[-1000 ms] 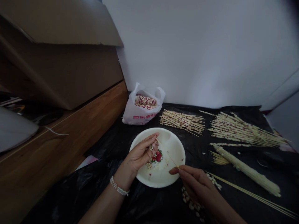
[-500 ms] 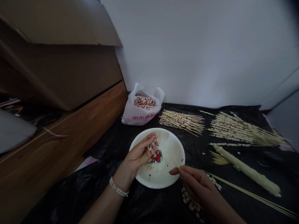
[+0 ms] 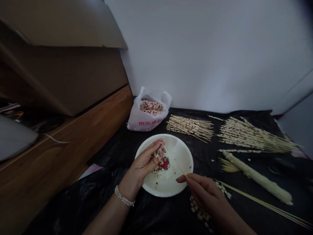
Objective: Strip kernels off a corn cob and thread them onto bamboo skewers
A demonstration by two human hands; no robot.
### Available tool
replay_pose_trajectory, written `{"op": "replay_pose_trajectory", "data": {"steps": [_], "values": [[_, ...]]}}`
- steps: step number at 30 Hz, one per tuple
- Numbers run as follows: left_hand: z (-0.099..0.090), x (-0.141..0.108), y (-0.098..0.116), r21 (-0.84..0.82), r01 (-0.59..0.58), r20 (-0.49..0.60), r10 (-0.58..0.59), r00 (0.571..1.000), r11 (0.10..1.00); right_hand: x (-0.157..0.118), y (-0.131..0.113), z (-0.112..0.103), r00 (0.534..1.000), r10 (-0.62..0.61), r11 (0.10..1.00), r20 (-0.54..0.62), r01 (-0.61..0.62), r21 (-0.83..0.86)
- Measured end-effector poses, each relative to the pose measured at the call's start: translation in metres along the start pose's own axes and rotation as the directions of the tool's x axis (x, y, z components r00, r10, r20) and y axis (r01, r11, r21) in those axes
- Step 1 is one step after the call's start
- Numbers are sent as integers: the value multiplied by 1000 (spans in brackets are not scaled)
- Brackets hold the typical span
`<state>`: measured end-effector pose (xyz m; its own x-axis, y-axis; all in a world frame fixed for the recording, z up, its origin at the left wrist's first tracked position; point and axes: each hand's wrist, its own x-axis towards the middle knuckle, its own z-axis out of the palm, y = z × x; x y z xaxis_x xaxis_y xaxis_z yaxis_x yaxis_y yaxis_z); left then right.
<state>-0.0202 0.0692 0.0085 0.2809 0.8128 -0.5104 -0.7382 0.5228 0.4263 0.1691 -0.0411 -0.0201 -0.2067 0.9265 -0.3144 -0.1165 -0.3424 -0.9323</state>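
Observation:
My left hand [image 3: 149, 158] is closed over the white bowl [image 3: 181, 147], with pale and dark-red corn kernels [image 3: 156, 153] in its curled fingers. A thin wooden skewer [image 3: 180, 168] shows at the fingertips of both hands; its middle blends into the bowl. My right hand [image 3: 204, 187], at the bowl's right rim, pinches the skewer's near end, where a small pale bit, perhaps a kernel, sits at the fingertips. Loose kernels lie in the bowl beside its printed red flower [image 3: 165, 164].
Behind the bowl stands a white plastic bag [image 3: 144, 120] of speckled corn cobs. Kernel-threaded skewers lie in two bundles [image 3: 188, 125]. A stripped cob [image 3: 261, 179], bare skewers [image 3: 266, 204] and whitish pieces [image 3: 199, 212] rest on black plastic. A cardboard box [image 3: 73, 71] is at left.
Both hands keep nearly the same pose above the bowl. My right hand has shifted very slightly left, and slightly more skewer shows at my left fingertips.

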Motion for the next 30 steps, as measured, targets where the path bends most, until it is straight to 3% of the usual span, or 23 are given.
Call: {"op": "replay_pose_trajectory", "data": {"steps": [11,14,22,27,30], "values": [[-3,-2,2,262,-108,-7,113,994,959,-4,-9,4,1000,12,998,-29,-13,-54],[2,-4,0,236,-118,15,118,993,965,-3,-6,3,1000,12,999,-18,-13,-47],[0,-5,1,190,-16,58,5,998,982,-1,-4,2,1000,-20,999,15,21,-26],[5,-4,11,24,-44,-48,45,998,999,-1,-6,-1,999,-5,999,53,7,-39],[6,-4,13,5,-19,-50,19,999,1000,-2,-7,-2,998,-20,997,57,24,-74]]}}
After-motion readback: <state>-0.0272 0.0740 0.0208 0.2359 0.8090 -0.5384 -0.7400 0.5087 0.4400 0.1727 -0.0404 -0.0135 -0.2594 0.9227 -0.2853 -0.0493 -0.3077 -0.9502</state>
